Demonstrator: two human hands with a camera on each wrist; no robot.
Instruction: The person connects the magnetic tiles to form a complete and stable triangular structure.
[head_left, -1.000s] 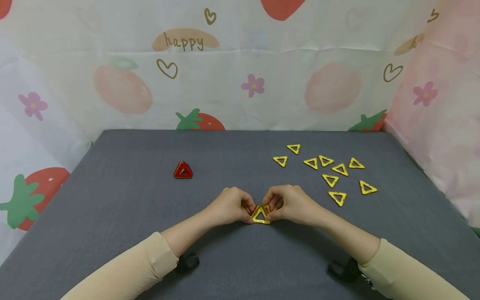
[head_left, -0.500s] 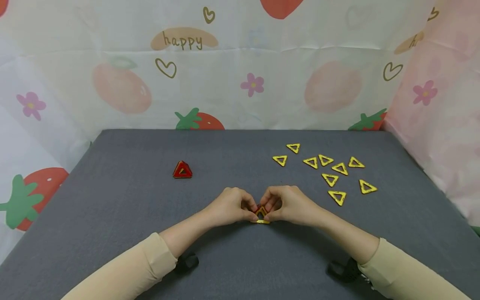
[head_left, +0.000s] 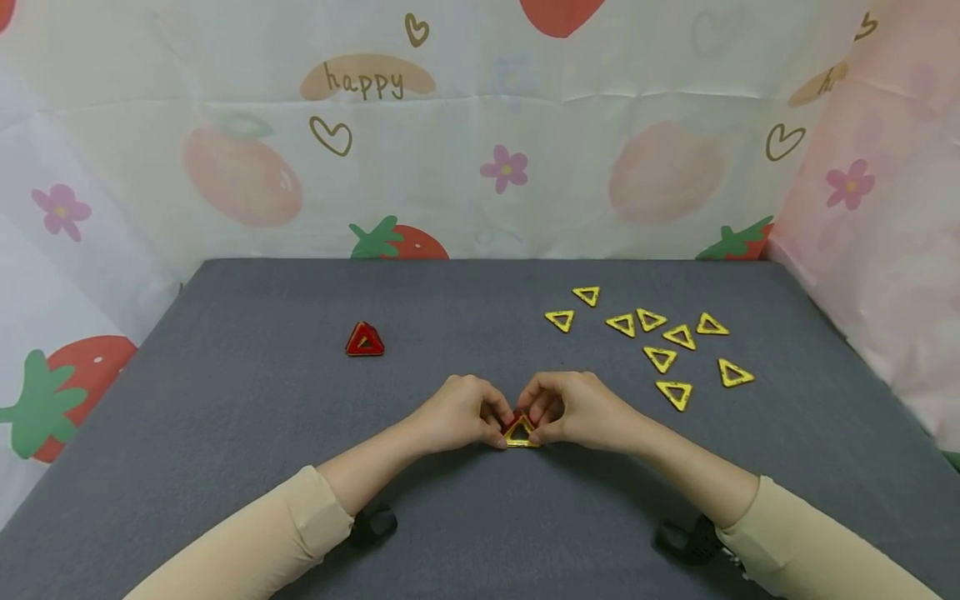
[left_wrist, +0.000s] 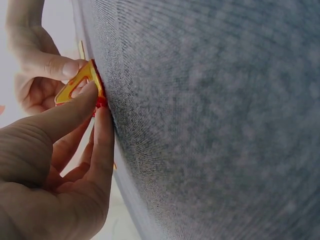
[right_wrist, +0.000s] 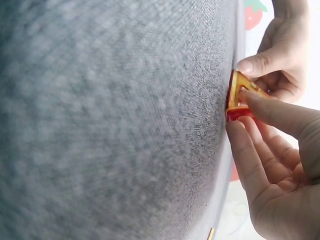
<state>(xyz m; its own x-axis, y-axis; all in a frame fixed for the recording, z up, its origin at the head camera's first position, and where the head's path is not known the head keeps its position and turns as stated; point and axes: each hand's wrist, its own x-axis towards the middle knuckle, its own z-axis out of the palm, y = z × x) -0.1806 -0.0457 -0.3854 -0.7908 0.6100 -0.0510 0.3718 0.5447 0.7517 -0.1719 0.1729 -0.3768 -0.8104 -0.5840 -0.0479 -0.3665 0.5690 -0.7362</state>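
Between the two hands, near the middle of the table, is a small pyramid-like shape of triangular magnetic tiles [head_left: 522, 443]. A yellow triangle with an open centre faces forward, and red tile parts show behind and beside it. My left hand [head_left: 456, 417] pinches its left side with thumb and fingers. On the right side my right hand [head_left: 588, 408] holds it the same way. The right wrist view shows the yellow tile [right_wrist: 240, 82] with a thumb on its face and a red edge beside it. Fingers hide much of the sides and back.
Farther back on the left stands a red tile pyramid [head_left: 365, 340]. Several loose yellow triangle tiles [head_left: 675, 395] lie flat at the back right. Grey cloth [head_left: 247, 400] covers the table, with a printed curtain [head_left: 570, 100] behind it.
The front yellow triangle, seen nearly edge-on at the base half a second ago, now stands up against the red parts. One second ago more yellow showed at the sides. Both hands have barely shifted.
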